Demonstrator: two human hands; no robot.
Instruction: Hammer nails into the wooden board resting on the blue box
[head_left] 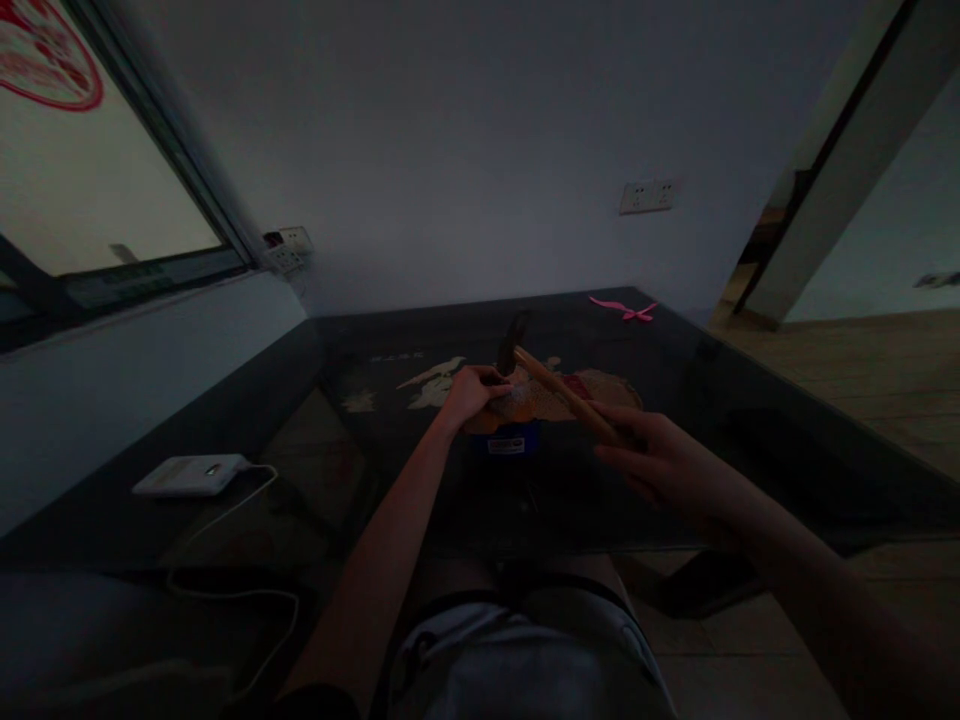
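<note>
Looks like a room in a home, dim light. Dark glass-topped table w/ patterned decor under the glass, set vs a plain white wall. Wall sockets above it, more sockets by the window. Wood-look floor and an open doorway at right; white device w/ cable on the table.

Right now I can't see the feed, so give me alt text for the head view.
Dim head view: the right hand holds the wooden handle of a hammer, whose dark head is raised over a blue item steadied by the left hand on a dark glass table. A white device with a cable lies at the left, and a pink object at the table's far edge.
</note>
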